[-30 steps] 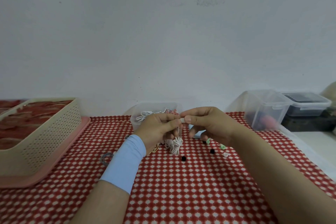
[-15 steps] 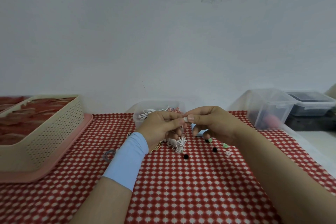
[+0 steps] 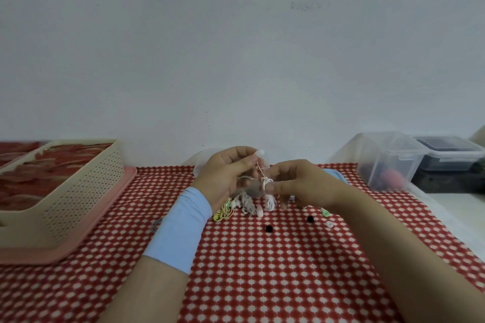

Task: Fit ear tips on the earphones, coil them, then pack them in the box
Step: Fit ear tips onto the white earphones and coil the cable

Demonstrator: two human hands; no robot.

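My left hand [image 3: 231, 176] and my right hand [image 3: 299, 183] meet above the red checked cloth and both pinch a white earphone cable [image 3: 265, 181], whose coiled bundle [image 3: 269, 202] hangs below my fingers. A white ear tip [image 3: 261, 152] sits at my left fingertip. More white coiled earphones [image 3: 246, 203] lie on the cloth under my left hand. Loose ear tips lie to the right: two black ones [image 3: 268, 228], a green one [image 3: 326, 213] and a white one [image 3: 329, 224]. The clear box [image 3: 202, 158] stands behind my hands, mostly hidden.
A cream perforated basket [image 3: 78, 191] on a pink tray [image 3: 65, 252] fills the left side. Yellow rubber bands [image 3: 223, 214] lie by my left wrist. A clear lidded container [image 3: 388, 160] and a darker one [image 3: 448, 149] stand at the right, beyond the cloth's edge.
My hands have lifted slightly. My left fingers opened upward with the ear tip at the fingertip, and my right hand moved lower on the cable near its wound part.
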